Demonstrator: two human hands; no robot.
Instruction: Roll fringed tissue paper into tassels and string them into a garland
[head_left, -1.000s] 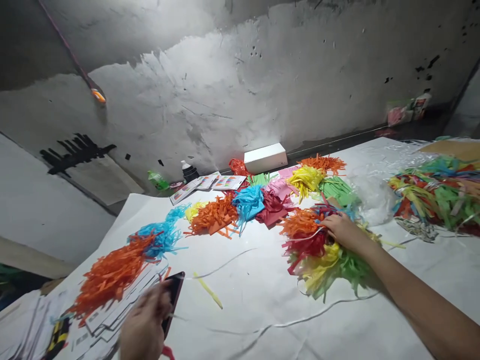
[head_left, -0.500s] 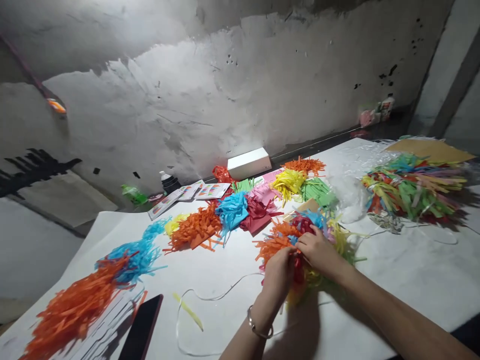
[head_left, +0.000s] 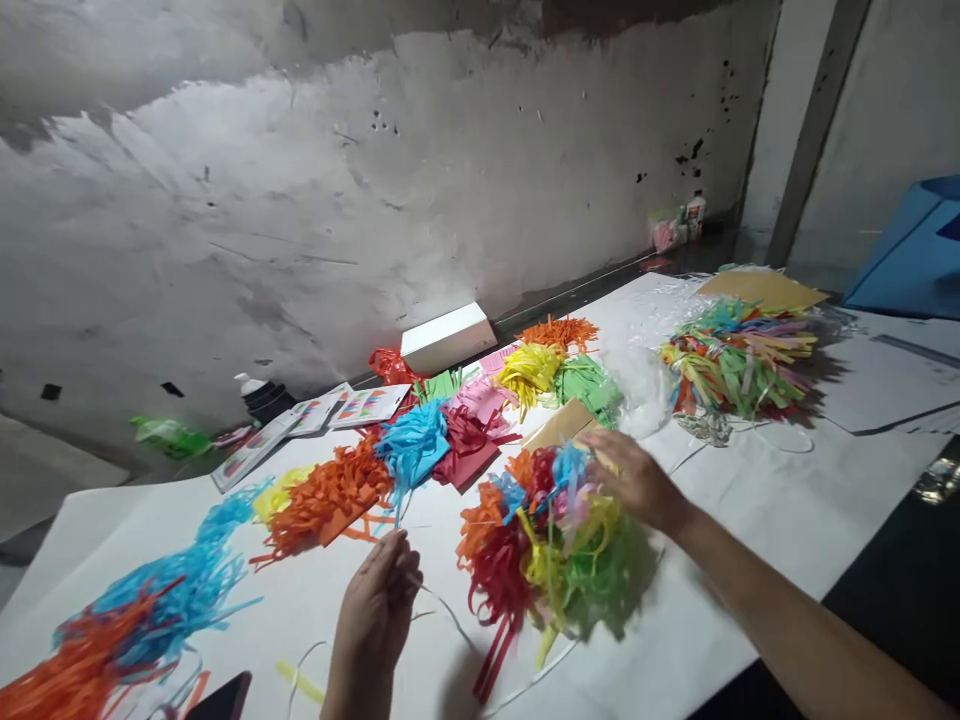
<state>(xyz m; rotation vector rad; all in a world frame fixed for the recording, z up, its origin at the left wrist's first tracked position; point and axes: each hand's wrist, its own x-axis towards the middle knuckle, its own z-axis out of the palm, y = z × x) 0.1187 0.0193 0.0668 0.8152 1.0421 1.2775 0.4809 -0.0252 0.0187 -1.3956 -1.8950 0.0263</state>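
Note:
In the head view, a round bunch of coloured paper tassels [head_left: 551, 555] in orange, red, yellow, blue and green lies on the white-covered table. My left hand [head_left: 379, 605] is raised to its left, fingers pinched on a thin white string [head_left: 450, 612] that runs down towards the bunch. At the bunch's upper right edge is my right hand [head_left: 637, 482], beside the pink and blue strips. Its fingers are slightly blurred, and whether they grip anything is unclear. Just behind it lies a folded tan paper piece [head_left: 556, 425].
Blue [head_left: 412, 440], dark red [head_left: 469, 440] and orange tassel piles [head_left: 330, 495] line the back, near a white box [head_left: 448, 337]. A finished-looking mixed tassel bundle [head_left: 742, 360] lies right. Loose orange strips [head_left: 82, 645] and a phone [head_left: 219, 698] are at the front left.
My hands were together on the tassel bunch. My left hand has since drawn away to the left with the string, and my right hand is at the bunch's upper edge. The view has turned right.

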